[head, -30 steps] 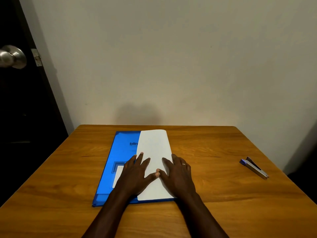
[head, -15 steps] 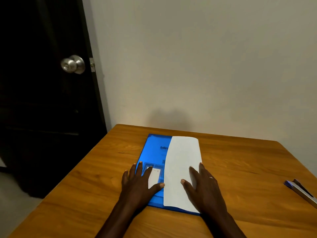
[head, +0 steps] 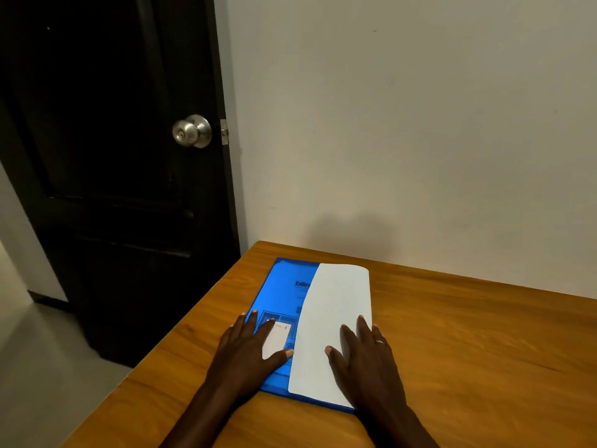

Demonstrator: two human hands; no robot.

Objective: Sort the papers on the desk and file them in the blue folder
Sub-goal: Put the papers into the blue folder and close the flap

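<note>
A blue folder lies flat on the wooden desk, with a white label on its near left part. White paper covers the folder's right half, its left edge curved. My left hand rests flat on the folder's near left corner, fingers straight, thumb reaching toward the paper's edge. My right hand lies flat on the near right part of the paper, fingers spread, a ring on one finger.
A black door with a round metal knob stands left of the desk. A plain wall runs behind the desk. The desk's left edge drops to a grey floor.
The view has swung left, bringing the door in and the stapler out of frame. My left hand slid off the paper onto the folder's left part; my right hand stays on the paper.
</note>
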